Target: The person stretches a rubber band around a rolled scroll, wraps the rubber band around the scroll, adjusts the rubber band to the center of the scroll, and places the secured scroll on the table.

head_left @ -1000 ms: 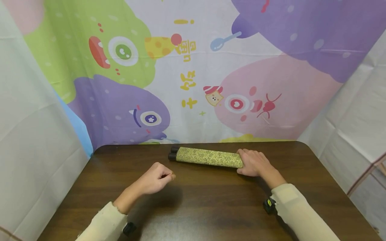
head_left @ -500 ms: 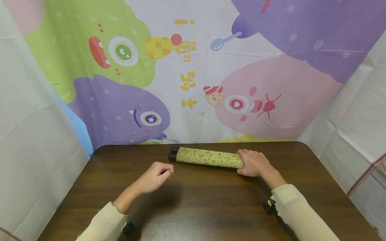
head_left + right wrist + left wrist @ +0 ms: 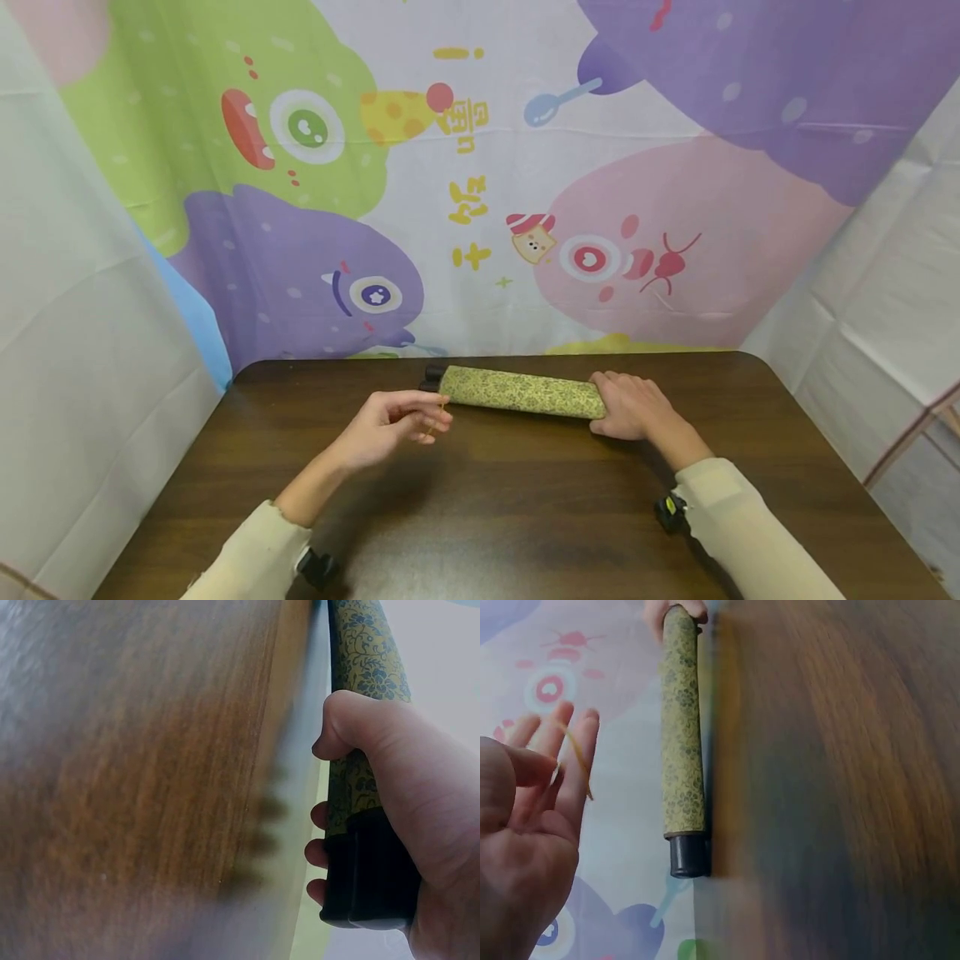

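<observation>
A rolled scroll point(image 3: 517, 392) covered in yellow-green floral fabric lies along the back of the table, its black rod ends point(image 3: 688, 856) sticking out on the left. My right hand point(image 3: 630, 404) grips its right end, thumb on one side and fingertips showing past the other in the right wrist view. Just short of the left end, my left hand point(image 3: 386, 427) is raised with its fingers spread apart. It holds a thin yellowish rubber band point(image 3: 578, 761) that passes across the fingers, near the thumb tip. Part of the band is hidden behind the fingers.
The brown wooden table point(image 3: 510, 517) reaches back to a cloth backdrop point(image 3: 480, 317) printed with cartoon monsters. Pale cloth walls point(image 3: 97, 333) stand on both sides. A strapped-on black camera point(image 3: 317, 568) sits at the left wrist.
My left hand was curled into a loose fist; its fingers have spread and moved slightly up and right, showing the rubber band. My right hand and the scroll have stayed put.
</observation>
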Available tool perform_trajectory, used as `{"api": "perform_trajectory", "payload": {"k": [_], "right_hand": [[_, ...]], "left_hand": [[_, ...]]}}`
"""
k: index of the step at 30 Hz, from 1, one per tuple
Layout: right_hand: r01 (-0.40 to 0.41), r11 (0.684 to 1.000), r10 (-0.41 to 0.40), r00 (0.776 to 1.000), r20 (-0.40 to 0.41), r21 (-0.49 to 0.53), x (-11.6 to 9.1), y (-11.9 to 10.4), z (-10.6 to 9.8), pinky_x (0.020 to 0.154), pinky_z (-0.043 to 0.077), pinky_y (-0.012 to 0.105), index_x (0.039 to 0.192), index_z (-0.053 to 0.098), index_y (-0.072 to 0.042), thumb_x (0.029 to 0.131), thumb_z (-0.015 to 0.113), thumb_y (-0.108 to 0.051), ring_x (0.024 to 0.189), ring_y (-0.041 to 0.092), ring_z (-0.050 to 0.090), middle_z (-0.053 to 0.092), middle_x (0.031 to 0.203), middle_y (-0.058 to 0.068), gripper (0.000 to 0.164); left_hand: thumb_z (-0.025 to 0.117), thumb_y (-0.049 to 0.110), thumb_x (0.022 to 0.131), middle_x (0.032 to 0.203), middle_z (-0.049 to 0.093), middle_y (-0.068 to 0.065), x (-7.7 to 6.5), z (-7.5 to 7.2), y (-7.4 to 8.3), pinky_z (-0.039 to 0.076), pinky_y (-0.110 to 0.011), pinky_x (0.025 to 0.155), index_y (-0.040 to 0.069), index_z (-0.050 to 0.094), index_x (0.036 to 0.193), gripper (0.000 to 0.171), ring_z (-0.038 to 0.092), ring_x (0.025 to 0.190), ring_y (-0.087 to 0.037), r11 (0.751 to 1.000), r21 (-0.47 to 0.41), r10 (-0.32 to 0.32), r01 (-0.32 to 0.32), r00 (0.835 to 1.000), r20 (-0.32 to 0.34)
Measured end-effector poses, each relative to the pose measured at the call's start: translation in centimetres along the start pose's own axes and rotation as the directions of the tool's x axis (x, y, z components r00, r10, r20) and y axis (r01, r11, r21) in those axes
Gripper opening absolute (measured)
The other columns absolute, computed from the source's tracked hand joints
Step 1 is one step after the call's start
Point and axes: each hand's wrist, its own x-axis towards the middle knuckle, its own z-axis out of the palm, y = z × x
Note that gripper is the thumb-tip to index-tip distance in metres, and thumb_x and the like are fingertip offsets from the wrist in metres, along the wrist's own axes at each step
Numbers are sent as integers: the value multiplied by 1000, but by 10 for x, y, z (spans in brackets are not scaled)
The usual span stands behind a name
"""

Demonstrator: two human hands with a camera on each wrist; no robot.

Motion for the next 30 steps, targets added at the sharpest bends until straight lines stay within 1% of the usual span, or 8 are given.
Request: {"api": "perform_trajectory", "payload": {"k": [4,10,14,16,20,23,26,30], "right_hand": [[0,1000,0,1000,3,6,0,1,2,75,62,52,143,65,-4,85,88,-40,101,39,77,77,129,16,72],[0,1000,0,1000,-2,5,-1,1,2,75,62,53,143,65,-4,85,88,-40,102,40,78,77,129,16,72],[-2,1000,2,1000,-3,3,-1,2,2,77,63,55,144,65,-4,85,88,-40,104,41,78,77,132,17,73],[-3,1000,3,1000,-3,1,-1,2,3,78,63,55,144,65,-4,85,87,-41,105,41,78,77,133,17,72],[0,1000,0,1000,-3,0,0,3,3,78,63,56,143,66,-4,85,87,-41,106,42,78,77,133,17,72],[5,1000,-5,1000,1,-3,0,2,3,78,63,56,143,65,-4,85,87,-41,106,42,78,77,132,17,72],[-2,1000,2,1000,8,-4,0,3,3,79,63,56,144,65,-5,86,87,-42,107,41,78,77,132,17,72],[-5,1000,5,1000,10,-4,0,2,4,78,63,54,145,64,-5,86,87,-42,106,41,78,77,133,17,73]], "left_hand": [[64,-11,107,138,71,-40,1,2,-2,70,-35,88,-13,61,152,45,83,111,-5,999,-23,44,-45,997,-67],[73,-12,101,137,80,-18,2,3,-5,70,-31,89,0,68,152,52,84,113,-7,983,-53,168,-176,978,-125],[77,-14,97,142,79,-1,3,2,-6,67,-29,96,-14,61,151,56,80,124,-5,968,-66,232,-242,964,-127],[79,-14,95,147,76,2,3,2,-5,64,-26,102,-21,57,149,59,75,131,-2,967,-43,243,-251,960,-136],[83,-12,93,158,65,-17,4,3,-5,56,-20,112,-21,62,144,57,66,140,6,971,49,239,-234,953,-188],[85,-10,92,161,57,-30,4,5,-4,53,-14,112,-17,70,138,49,60,141,12,966,158,241,-206,939,-246],[86,-11,90,162,56,-31,5,6,-4,55,-14,108,-17,73,133,45,60,138,14,952,230,269,-204,915,-301],[81,-21,88,159,58,-27,6,7,-3,60,-21,103,-22,68,133,48,69,134,7,942,183,330,-280,871,-365]]}}
